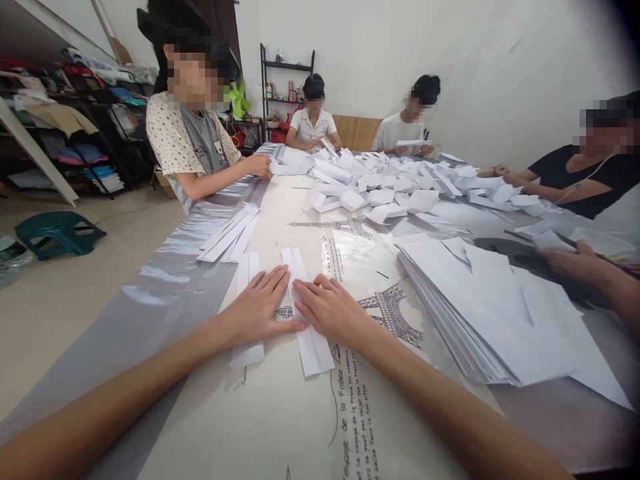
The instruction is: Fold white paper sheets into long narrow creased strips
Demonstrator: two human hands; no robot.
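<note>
On the printed table cover (210, 427), a narrow folded paper strip (316, 357) lies lengthwise in front of me. My left hand (260, 303) is flat, fingers stretched forward, its thumb and fingertips touching the strip's left edge. Beneath that hand, a second folded strip (249, 355) is partly covered. My right hand (333, 310) rests on the first strip from the right, its fingers slightly bent and pressing down on the paper. Farther forward on the left, several more folded strips (231, 233) lie in a loose pile.
At my right is a thick stack of white paper sheets (490, 307), with another person's hand (583, 267) beyond it. A large heap of folded paper pieces (380, 183) covers the table's far part. Several people sit or stand around the table. A green stool (60, 233) stands on the floor.
</note>
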